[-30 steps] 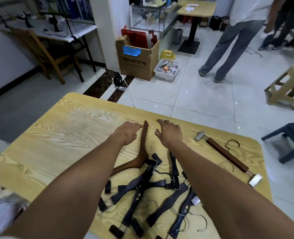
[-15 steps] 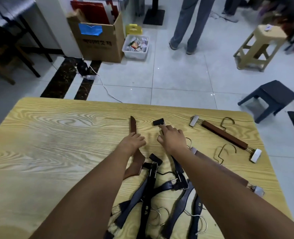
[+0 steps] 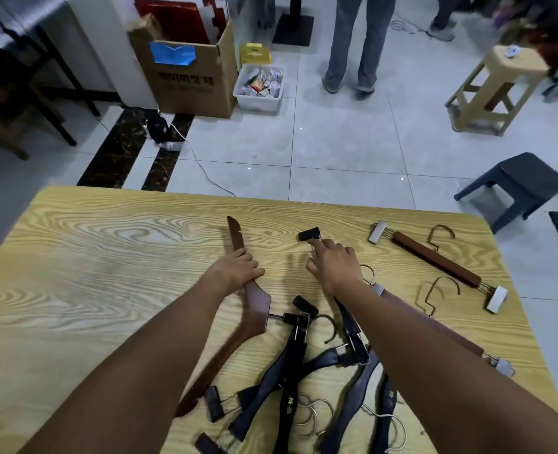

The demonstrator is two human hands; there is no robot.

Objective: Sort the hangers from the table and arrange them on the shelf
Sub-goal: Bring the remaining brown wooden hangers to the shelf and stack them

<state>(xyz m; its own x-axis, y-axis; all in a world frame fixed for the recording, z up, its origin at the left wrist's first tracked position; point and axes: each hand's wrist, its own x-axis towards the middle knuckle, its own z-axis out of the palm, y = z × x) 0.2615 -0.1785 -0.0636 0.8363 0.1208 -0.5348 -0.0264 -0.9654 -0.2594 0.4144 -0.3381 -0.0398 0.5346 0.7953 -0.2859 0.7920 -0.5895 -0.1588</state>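
On the wood-grain surface (image 3: 91, 257), our left hand (image 3: 238, 270) grips the brown hanger (image 3: 254, 306); right hand (image 3: 333, 260), fingers spread, reaches the black clip hanger (image 3: 308, 234) — sorting step, closing next.

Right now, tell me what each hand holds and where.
Left hand grips the brown wooden coat hanger on its upper arm. Right hand holds nothing, fingertips touching a black clip.
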